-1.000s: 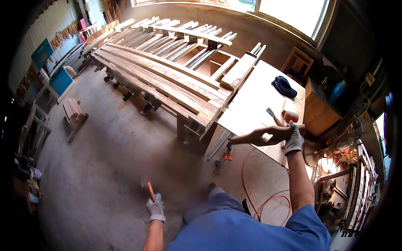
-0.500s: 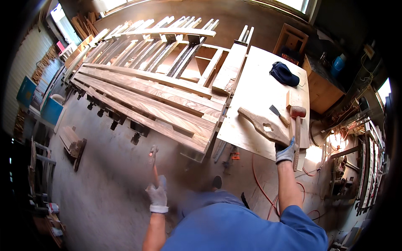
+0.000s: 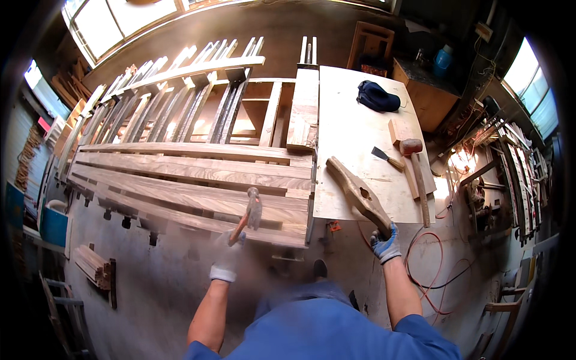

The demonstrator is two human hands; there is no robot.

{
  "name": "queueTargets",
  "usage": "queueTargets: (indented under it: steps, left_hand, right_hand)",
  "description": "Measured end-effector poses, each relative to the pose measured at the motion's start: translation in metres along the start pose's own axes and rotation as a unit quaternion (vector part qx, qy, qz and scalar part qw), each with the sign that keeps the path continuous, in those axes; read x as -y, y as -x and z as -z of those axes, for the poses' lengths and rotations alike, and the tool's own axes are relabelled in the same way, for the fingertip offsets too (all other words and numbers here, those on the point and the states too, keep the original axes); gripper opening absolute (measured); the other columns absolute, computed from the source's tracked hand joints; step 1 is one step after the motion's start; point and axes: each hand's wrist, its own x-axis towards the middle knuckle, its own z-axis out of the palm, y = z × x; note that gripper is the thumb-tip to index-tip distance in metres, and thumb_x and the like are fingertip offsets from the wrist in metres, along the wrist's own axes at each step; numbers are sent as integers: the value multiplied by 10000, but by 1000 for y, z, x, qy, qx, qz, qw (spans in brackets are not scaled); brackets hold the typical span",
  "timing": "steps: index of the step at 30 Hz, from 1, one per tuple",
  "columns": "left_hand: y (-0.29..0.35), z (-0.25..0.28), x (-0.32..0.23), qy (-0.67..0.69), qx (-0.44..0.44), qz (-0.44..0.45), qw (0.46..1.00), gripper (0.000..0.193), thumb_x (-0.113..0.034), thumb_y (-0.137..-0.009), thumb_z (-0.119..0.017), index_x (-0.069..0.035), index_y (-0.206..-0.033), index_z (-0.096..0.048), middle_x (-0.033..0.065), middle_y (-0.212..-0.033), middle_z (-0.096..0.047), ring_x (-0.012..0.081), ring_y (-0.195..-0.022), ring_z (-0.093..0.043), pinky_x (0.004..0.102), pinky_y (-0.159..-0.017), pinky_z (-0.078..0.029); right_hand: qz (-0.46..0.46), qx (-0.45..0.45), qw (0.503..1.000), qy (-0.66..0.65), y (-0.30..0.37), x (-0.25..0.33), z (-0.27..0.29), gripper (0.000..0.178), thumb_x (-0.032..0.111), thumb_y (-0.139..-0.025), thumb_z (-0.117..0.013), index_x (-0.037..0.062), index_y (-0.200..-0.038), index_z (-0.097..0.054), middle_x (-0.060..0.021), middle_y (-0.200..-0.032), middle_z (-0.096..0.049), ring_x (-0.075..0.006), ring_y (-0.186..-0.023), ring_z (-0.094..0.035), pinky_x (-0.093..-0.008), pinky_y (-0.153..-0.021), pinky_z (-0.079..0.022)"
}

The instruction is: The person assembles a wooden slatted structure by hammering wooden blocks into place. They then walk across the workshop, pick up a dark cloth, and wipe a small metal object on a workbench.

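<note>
My left hand [image 3: 227, 258], in a pale work glove, is closed round the handle of a hammer [image 3: 242, 225]. The hammer head is raised in front of the near wooden slats [image 3: 198, 195]. My right hand [image 3: 387, 245], gloved in grey and blue, grips the near end of a long wooden piece [image 3: 351, 183] with a hole through its wide middle. That piece slants over a pale plywood board [image 3: 336, 132]; whether its far end touches the board I cannot tell. A wooden mallet [image 3: 419, 171] and a wide-bladed chisel [image 3: 387, 157] lie on the board to its right.
A dark blue cap [image 3: 378, 97] and a wooden block [image 3: 397, 130] sit on the board. Clamp bars [image 3: 231, 111] rise behind the slats. Red hoses [image 3: 440, 252] curl on the floor at right. Short lumber [image 3: 93, 267] is stacked at left.
My left hand has risen with the hammer toward the slats. My right hand keeps hold of the long wooden piece, which is now apart from the mallet. The view has turned right.
</note>
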Motion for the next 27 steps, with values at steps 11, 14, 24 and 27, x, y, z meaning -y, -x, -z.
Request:
queueTargets:
  steps: [11,14,24,27]
  left_hand:
    - [-62,-1,31,-110,42,-87,989,296,-364,-926,-781,-157,-1138,-778,141,-972,-770,377,-924,-736,468,-809,-577]
    - [-86,-2,38,-179,28,-142,973,268,-324,-909,-769,-178,-1133,-784,114,-982,-775,352,-948,-737,482,-842,-574]
    - [-135,-22,11,-236,52,-265,933,235,-241,-851,-771,-216,-1083,-789,84,-985,-777,322,-938,-736,458,-852,-574]
    - [-142,-27,4,-260,69,-239,933,229,-268,-871,-767,-223,-1094,-785,89,-985,-774,328,-931,-734,466,-818,-581]
  right_hand:
    - [131,-173,921,324,-12,-54,-3,528,516,-884,-837,119,-1196,-684,-89,-1004,-716,-285,-859,-710,-438,-757,-611]
    - [323,-221,721,572,-1,-49,-27,720,488,-782,-910,37,-1290,-672,-161,-1096,-733,-355,-987,-718,-456,-906,-585]
    - [266,-142,501,811,31,-26,-82,618,491,-708,-913,36,-1077,-715,-224,-1074,-759,-400,-1051,-723,-495,-943,-563]
    - [258,-151,550,780,39,-33,-85,598,492,-724,-905,37,-1058,-707,-225,-1038,-765,-409,-1044,-724,-486,-950,-555]
